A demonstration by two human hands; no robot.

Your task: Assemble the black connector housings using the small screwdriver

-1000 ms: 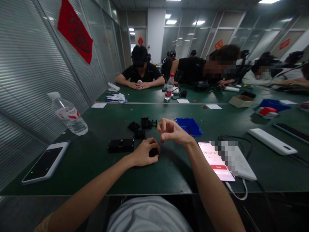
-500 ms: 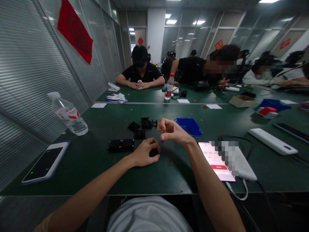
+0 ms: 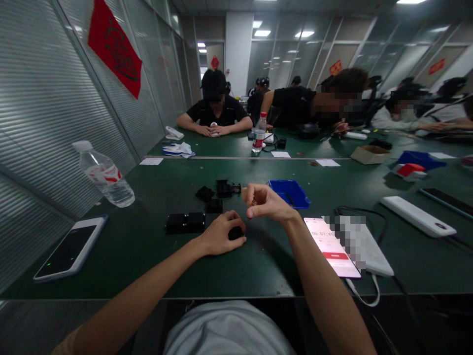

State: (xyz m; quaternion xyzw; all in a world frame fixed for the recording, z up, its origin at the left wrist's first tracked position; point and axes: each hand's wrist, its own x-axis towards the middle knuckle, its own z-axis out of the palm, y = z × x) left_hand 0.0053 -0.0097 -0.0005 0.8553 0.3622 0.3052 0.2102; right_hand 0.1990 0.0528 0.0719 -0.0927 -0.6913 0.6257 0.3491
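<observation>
The fingers of the left hand (image 3: 220,235) are curled closed around one black part (image 3: 235,232), held low at the bench (image 3: 258,273), with much of it hidden under the knuckles. The right hand (image 3: 269,203) is raised just beside it, its fingers bent in toward the thumb with a narrow gap showing between the tips; whether they pinch something small cannot be told. Left of the left hand, two black blocks (image 3: 185,222) sit end to end. Just beyond them is a loose cluster of black plastic pieces (image 3: 214,205), at least three, too dark to separate fully. Near the right wrist stands one blue tray (image 3: 297,201) with a few small dark bits inside; a second blue tray (image 3: 423,160) is well apart, at far right. Right of the right forearm, one lit phone (image 3: 334,256) showing a timer lies against a white, partly pixelated device (image 3: 375,256); farther right are one white power bank (image 3: 417,216) and one dark phone (image 3: 449,203). One white-framed phone (image 3: 68,249) lies at far left. Two water bottles are in view, one tilted bottle (image 3: 107,175) at left and one red-capped bottle (image 3: 259,135) beyond the hands. Across the bench, two co-workers (image 3: 218,111) in black shirts lean over it.
</observation>
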